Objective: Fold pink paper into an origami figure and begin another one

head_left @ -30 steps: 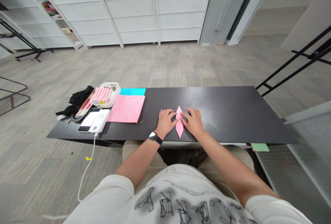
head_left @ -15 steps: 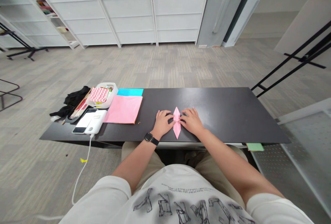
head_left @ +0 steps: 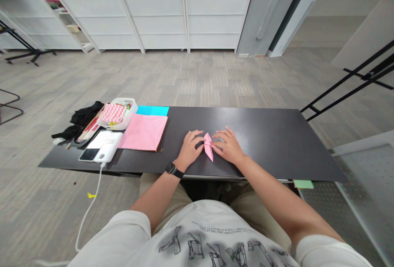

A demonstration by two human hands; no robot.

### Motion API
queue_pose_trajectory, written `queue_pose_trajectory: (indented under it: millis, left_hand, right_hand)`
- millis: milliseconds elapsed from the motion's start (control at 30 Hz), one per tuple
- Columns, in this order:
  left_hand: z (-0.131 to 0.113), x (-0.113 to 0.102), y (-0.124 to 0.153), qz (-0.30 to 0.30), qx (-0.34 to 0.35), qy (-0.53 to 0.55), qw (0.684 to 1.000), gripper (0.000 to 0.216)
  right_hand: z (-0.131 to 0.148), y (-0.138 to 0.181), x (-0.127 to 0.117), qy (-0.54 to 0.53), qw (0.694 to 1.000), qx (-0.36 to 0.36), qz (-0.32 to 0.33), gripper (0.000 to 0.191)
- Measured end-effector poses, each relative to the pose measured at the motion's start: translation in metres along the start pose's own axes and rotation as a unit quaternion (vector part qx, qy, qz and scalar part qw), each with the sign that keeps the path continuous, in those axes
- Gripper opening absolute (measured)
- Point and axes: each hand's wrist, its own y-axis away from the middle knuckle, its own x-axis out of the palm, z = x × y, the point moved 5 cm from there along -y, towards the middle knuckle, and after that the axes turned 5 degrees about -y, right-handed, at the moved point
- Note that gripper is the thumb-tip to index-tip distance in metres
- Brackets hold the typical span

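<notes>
So the folded paper (head_left: 208, 147) is on the bench (head_left: 271, 139), right in the gap between the two hands, pretty much straight out in front of the person. Its long axis runs mostly near-to-far, a bit skewed: far point off to the left, near point off to the right. That puts it to the right of the left hand (head_left: 192, 148) and to the left of the right hand (head_left: 227, 146). Neither one is clearly nearer, fingertips are at its edges on both sides. Both hands are loosely curled, thumb and forefinger toward the paper, but it's too small for me to tell if either one is actually pinching it or just touching.

Containers are all over at the left end. White box (head_left: 134, 110) has a zigzag pouch (head_left: 113, 113) in it plus some small stuff I can't make out. Beside it there's a dark tray (head_left: 76, 144) with pens or something similar (head_left: 90, 130) in it. Pink sheets (head_left: 144, 133) lie just right of those, overlapping a blue sheet (head_left: 153, 111).
</notes>
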Motion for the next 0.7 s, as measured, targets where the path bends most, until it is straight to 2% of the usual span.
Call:
queue_pose_trajectory:
  millis: [133,267,433,600,700]
  left_hand:
    - [-0.011,-0.018,-0.010,-0.021,0.023,0.063,0.998,0.007]
    - [-0.024,-0.031,-0.014,-0.044,-0.024,0.139,0.989,0.016]
    - [-0.042,-0.030,-0.013,-0.048,-0.051,0.224,0.972,0.017]
    - [-0.045,-0.027,-0.013,-0.023,-0.059,0.308,0.949,0.027]
    - [-0.044,-0.026,-0.014,-0.008,-0.062,0.335,0.940,0.027]
  right_hand:
    - [0.008,0.001,-0.011,-0.119,0.992,0.027,-0.015,0.024]
    - [0.018,0.004,-0.019,-0.240,0.967,0.076,-0.050,0.027]
    - [0.024,0.004,-0.025,-0.248,0.946,0.140,-0.154,0.015]
    - [0.023,0.004,-0.024,-0.289,0.935,0.145,-0.143,0.020]
    - [0.022,0.007,-0.020,-0.366,0.903,0.166,-0.151,0.027]
